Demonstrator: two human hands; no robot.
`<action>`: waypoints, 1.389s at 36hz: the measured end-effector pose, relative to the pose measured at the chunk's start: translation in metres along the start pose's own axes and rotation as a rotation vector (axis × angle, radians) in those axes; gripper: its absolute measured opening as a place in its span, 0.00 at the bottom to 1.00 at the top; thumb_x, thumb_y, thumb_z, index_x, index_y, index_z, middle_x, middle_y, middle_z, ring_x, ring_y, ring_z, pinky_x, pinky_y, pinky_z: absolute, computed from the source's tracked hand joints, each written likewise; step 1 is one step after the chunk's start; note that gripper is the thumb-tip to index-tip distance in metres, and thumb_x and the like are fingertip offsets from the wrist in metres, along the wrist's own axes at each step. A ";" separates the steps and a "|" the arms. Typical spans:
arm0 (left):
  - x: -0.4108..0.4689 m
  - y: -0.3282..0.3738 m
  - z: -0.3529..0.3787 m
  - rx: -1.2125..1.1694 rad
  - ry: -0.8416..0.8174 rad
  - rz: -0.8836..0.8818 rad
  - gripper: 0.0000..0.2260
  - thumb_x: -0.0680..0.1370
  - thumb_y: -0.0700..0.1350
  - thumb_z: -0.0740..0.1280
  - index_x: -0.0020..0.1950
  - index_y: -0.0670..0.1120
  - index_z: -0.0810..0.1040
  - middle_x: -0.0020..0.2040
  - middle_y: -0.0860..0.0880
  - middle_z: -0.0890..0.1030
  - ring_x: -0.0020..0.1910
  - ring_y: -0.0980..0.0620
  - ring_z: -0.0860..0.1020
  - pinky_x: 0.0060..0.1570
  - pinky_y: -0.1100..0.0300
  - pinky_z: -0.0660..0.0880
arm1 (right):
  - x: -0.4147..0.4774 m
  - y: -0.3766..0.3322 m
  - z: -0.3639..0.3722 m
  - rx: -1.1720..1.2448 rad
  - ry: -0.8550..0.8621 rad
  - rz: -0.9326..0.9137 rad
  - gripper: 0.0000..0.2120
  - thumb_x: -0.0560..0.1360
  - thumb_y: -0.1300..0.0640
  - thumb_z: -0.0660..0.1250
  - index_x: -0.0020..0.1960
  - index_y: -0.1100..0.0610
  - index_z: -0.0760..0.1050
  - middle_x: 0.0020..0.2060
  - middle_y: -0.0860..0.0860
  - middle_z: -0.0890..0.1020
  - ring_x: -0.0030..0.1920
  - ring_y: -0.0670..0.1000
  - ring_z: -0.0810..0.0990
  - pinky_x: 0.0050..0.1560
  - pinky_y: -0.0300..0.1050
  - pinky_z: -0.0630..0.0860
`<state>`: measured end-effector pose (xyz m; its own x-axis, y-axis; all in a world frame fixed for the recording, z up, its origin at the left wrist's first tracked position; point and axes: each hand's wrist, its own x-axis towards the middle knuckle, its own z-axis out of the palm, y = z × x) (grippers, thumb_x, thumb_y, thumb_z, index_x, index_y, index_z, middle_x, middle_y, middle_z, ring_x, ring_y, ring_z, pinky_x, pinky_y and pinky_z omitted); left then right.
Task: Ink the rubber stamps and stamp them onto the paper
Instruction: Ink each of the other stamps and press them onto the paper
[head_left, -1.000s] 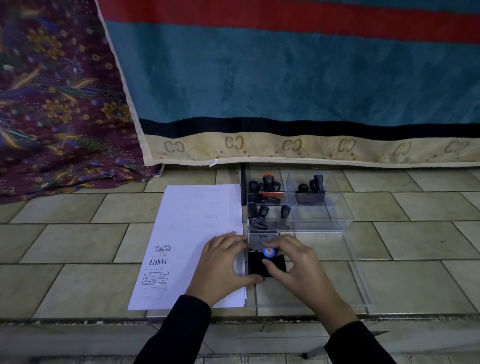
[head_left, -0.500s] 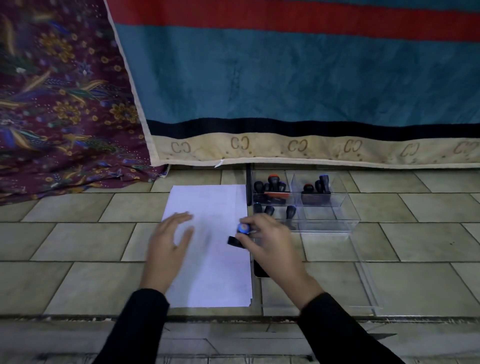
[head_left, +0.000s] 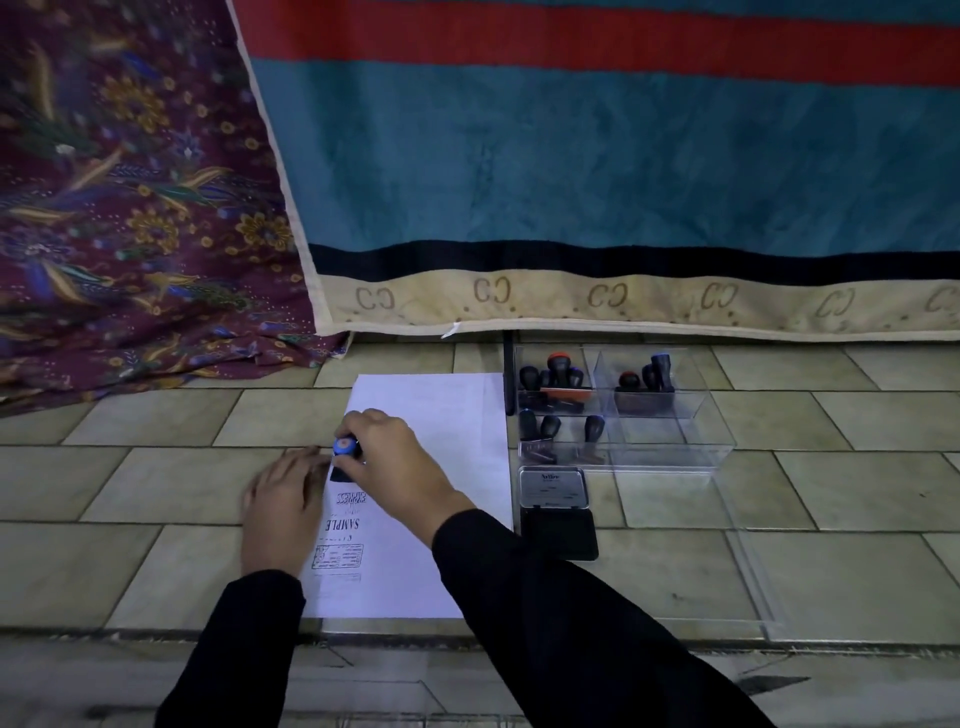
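fingers (head_left: 370, 419) of the right hand (head_left: 397, 460) grip a blue-capped black stamp (head_left: 344, 448) on paper (head_left: 447, 415).

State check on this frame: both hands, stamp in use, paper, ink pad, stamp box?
right hand: grips the blue-topped stamp from above.
blue-topped stamp: upright, base down at the paper.
left hand: flat, pressing on the paper's left edge.
paper: flat on the tiles, three prints on it.
ink pad: lid open, untouched.
clear box: open-topped, holds the other stamps.
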<state>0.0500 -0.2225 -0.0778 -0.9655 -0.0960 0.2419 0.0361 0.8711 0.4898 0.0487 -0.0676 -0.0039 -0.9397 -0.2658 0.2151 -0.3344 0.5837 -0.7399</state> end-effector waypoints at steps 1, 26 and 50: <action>0.000 0.001 0.000 0.001 0.000 -0.005 0.11 0.81 0.39 0.62 0.59 0.44 0.80 0.62 0.46 0.79 0.62 0.41 0.74 0.64 0.42 0.65 | 0.002 0.000 0.001 -0.005 -0.006 -0.002 0.07 0.75 0.62 0.66 0.52 0.63 0.74 0.50 0.60 0.76 0.47 0.59 0.76 0.48 0.55 0.76; -0.002 -0.011 -0.002 -0.654 0.050 -0.187 0.16 0.81 0.38 0.60 0.56 0.59 0.78 0.57 0.62 0.80 0.60 0.62 0.76 0.62 0.59 0.71 | -0.028 0.031 -0.031 0.275 0.388 0.018 0.07 0.72 0.64 0.69 0.49 0.59 0.77 0.44 0.52 0.80 0.41 0.42 0.79 0.46 0.30 0.77; -0.053 0.134 0.055 -0.161 -0.377 0.651 0.32 0.66 0.72 0.67 0.64 0.55 0.75 0.61 0.61 0.73 0.64 0.61 0.67 0.65 0.66 0.55 | -0.158 0.089 -0.106 -0.107 0.400 0.002 0.09 0.69 0.62 0.73 0.46 0.53 0.77 0.42 0.44 0.78 0.42 0.43 0.79 0.41 0.42 0.79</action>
<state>0.0921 -0.0738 -0.0713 -0.7583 0.6080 0.2351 0.6363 0.6121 0.4694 0.1598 0.1074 -0.0366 -0.8867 0.0425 0.4604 -0.3185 0.6656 -0.6749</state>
